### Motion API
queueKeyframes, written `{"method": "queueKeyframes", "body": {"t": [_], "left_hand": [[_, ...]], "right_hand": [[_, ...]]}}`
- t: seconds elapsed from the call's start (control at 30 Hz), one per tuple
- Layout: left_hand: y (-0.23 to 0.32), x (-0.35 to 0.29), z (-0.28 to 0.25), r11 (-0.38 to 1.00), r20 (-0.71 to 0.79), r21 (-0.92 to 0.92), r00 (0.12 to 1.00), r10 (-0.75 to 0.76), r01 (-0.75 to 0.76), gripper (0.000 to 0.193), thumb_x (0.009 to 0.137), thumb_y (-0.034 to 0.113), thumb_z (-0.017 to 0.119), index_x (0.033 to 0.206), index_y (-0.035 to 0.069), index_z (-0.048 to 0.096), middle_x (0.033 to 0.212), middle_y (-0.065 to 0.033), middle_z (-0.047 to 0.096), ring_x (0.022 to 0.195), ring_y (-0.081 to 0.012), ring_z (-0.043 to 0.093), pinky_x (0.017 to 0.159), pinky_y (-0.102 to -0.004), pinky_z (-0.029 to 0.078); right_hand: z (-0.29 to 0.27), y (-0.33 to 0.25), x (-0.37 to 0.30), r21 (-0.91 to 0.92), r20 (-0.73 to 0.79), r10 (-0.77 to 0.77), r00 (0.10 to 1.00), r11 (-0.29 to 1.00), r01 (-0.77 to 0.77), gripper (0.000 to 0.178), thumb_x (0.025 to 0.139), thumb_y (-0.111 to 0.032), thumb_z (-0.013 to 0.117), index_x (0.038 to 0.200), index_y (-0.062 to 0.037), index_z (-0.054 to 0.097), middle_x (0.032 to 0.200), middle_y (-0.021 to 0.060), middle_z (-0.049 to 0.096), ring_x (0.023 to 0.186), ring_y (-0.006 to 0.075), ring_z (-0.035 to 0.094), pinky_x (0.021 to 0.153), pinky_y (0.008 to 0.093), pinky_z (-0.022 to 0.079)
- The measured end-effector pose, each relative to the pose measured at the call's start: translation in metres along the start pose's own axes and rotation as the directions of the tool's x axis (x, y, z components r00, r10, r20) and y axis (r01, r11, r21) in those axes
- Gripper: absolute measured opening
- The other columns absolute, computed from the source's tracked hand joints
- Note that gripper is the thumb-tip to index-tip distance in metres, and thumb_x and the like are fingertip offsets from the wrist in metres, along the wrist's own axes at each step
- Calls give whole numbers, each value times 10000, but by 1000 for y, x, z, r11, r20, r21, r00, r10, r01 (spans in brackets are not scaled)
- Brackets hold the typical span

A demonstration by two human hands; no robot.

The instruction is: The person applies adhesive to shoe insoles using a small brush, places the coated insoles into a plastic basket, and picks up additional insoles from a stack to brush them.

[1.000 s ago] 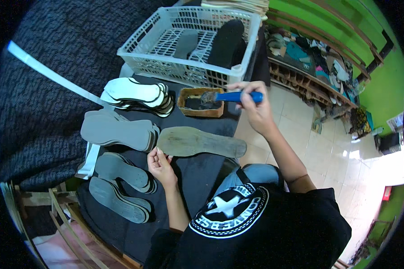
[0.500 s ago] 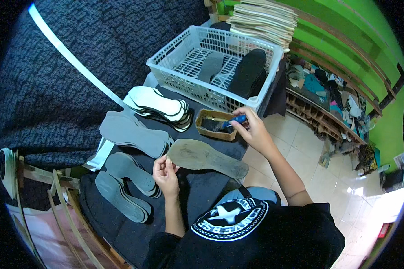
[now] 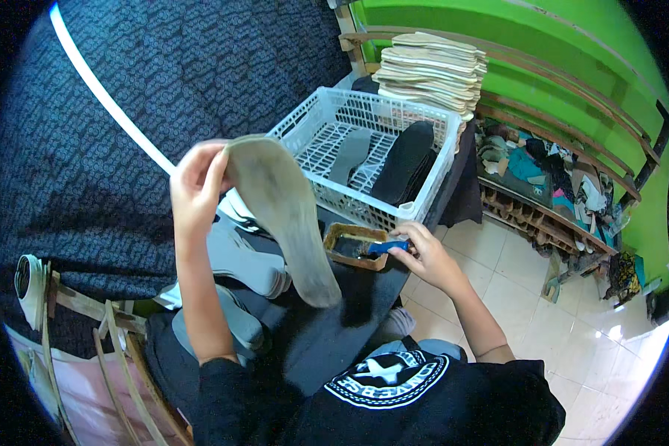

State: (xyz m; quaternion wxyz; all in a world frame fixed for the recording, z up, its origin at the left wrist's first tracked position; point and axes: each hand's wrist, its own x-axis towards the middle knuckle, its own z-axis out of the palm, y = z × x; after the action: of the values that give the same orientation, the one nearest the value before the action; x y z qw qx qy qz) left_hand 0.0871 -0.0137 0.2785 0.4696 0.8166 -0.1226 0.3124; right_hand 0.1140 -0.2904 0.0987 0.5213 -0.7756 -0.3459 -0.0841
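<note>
Raised above the table, my left hand point(image 3: 201, 178) pinches one end of a grey-brown shoe sole point(image 3: 279, 201); the sole hangs at a slant with its other end pointing toward me. My right hand point(image 3: 426, 256) grips the blue handle of a brush point(image 3: 389, 247). The brush end dips into a small brown rectangular tub point(image 3: 334, 256), where something dark and wet shows; its bristles are hard to make out. Behind the raised sole and my left forearm lie stacks of grey soles point(image 3: 238, 256) and a white-topped stack point(image 3: 238, 208), both partly hidden.
A white plastic crate point(image 3: 383, 215) with black soles point(image 3: 405, 160) and a grey sole point(image 3: 351, 154) stands at the table's far side. Behind it rises a tall stack of cream sole-shaped pieces point(image 3: 431, 70). Scraps fill a low rack point(image 3: 543, 171) at right. A wooden frame point(image 3: 97, 305) stands at left.
My left hand has lifted the sole up off the table and tilted it toward upright. My right hand stays at the tub with the brush, its handle now lying flatter. The view has shifted slightly.
</note>
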Motion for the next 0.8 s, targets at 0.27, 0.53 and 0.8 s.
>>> {"method": "queueKeyframes", "body": {"t": [0.27, 0.53, 0.8], "left_hand": [[-34, 129, 60, 998, 196, -32, 979, 62, -57, 173, 807, 159, 499, 912, 32, 553, 797, -20, 573, 704, -74, 525, 607, -220, 441], [-87, 204, 118, 985, 202, -169, 978, 53, -18, 142, 800, 113, 497, 875, 7, 557, 749, -19, 572, 657, -69, 517, 554, -200, 427], [-183, 210, 174, 973, 459, -203, 888, -7, 112, 107, 796, 110, 514, 857, 41, 569, 718, 22, 555, 610, -46, 489, 513, -199, 413]], "right_hand": [[-32, -16, 1, -109, -4, 9, 1000, 994, -9, 258, 792, -239, 508, 936, -30, 464, 845, 119, 492, 636, 216, 509, 583, 293, 424], [-58, -12, 16, 86, -106, 63, 992, 995, -54, 184, 793, -162, 490, 915, -24, 498, 852, 85, 524, 691, 165, 519, 569, 243, 423], [-63, 16, 61, 178, -134, 91, 987, 982, -67, 176, 815, -169, 454, 886, -23, 524, 844, 73, 543, 718, 137, 521, 567, 223, 405]]}}
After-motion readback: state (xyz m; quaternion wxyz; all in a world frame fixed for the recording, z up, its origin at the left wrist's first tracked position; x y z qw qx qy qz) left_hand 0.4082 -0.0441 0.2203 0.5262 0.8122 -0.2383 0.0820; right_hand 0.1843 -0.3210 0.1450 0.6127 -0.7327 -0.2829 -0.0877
